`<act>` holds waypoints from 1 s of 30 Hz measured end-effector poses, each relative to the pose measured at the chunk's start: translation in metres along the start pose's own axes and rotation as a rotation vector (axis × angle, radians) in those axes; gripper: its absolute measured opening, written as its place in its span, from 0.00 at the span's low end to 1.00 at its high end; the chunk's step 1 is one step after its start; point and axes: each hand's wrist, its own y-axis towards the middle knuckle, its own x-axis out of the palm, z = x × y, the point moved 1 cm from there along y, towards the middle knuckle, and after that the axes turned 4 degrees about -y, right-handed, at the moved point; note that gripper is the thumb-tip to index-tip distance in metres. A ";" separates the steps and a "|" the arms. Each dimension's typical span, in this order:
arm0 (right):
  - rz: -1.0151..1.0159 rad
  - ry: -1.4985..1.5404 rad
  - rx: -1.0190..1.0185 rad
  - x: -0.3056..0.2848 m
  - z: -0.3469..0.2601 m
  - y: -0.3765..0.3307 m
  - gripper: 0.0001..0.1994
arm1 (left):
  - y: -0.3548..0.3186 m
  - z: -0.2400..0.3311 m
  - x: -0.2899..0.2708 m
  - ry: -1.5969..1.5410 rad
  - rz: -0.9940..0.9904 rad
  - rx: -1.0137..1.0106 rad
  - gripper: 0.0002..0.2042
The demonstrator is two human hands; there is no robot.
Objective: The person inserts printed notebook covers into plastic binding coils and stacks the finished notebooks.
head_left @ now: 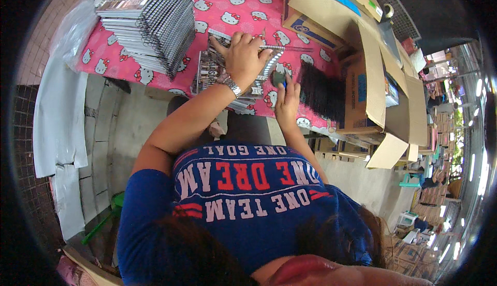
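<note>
My left hand point(243, 61) lies with spread fingers on a small pile of printed booklets point(207, 71), pressing them against the table. Along the right edge of the top booklet runs a row of white holes or loops, and a thin wire coil point(290, 49) sticks out to the right past my fingers. Close beside that edge, my right hand point(288, 102) is closed on a small dark tool with a blue part point(280, 79). Its exact kind is too small to tell. A bundle of black binding coils point(322, 92) lies just right of my right hand.
A tall stack of spiral-bound notebooks point(147, 22) stands at the left on the pink patterned tablecloth point(233, 19). Open cardboard boxes point(357, 86) line the right side. Clear plastic wrap point(77, 32) hangs off the far left edge. Shelves and stools show in the right background.
</note>
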 end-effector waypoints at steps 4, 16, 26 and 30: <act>0.010 -0.076 -0.117 -0.012 -0.042 0.041 0.24 | 0.001 0.009 0.000 0.019 0.020 0.010 0.08; -0.139 -0.559 -0.083 -0.021 -0.068 0.054 0.23 | -0.006 0.013 -0.004 0.035 0.062 0.053 0.07; -0.261 -0.279 0.081 -0.025 -0.059 0.073 0.14 | -0.009 0.015 -0.001 0.063 0.079 0.105 0.16; 0.148 0.209 0.187 -0.011 0.002 0.078 0.14 | -0.003 0.013 -0.004 0.030 0.057 0.103 0.14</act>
